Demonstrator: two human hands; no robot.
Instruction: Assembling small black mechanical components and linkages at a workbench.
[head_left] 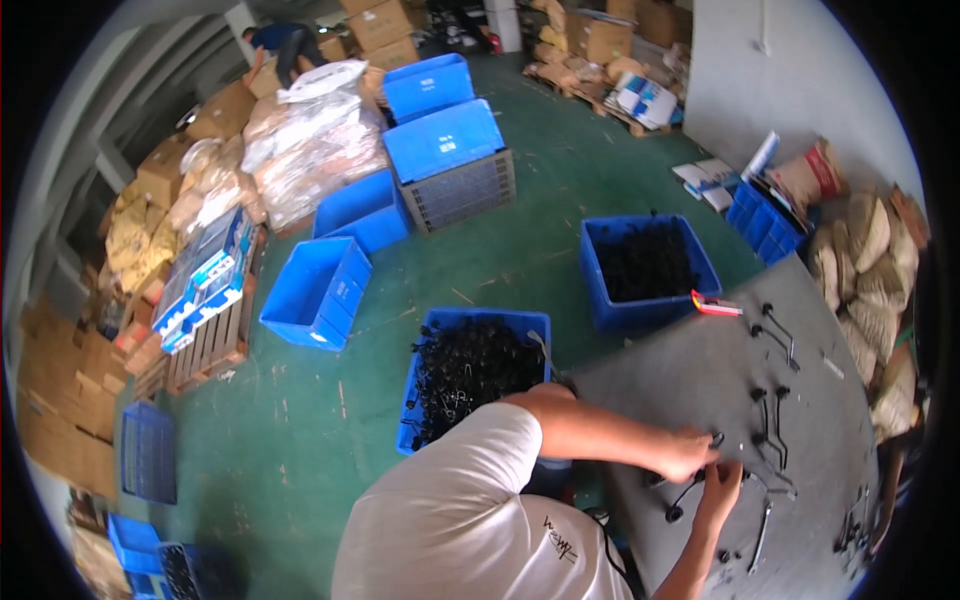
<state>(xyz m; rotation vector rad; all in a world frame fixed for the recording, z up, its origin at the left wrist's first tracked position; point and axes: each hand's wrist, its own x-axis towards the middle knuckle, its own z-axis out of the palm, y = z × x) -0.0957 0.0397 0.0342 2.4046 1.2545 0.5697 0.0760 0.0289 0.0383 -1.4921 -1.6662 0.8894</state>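
Over the grey table my left hand [685,455] and my right hand [721,488] work close together, both with fingers closed. A small dark ring-like part [717,440] shows at my left fingertips. A thin bent rod with a black round end [675,514] runs up to the fingers of my right hand. Where the fingers meet, the detail is hidden. Farther along the table lie similar bent black rods with round ends [770,425], and another pair [778,330]. A silvery rod [762,535] and small black pieces [728,556] lie near my right forearm.
Blue bins of black parts stand beside the table [590,390]: one bin [548,330] by my left arm, another bin [600,290] past the far edge. A red-and-white object [716,305] lies at that edge. Sacks [870,240] line the right; a person [290,50] bends among cartons.
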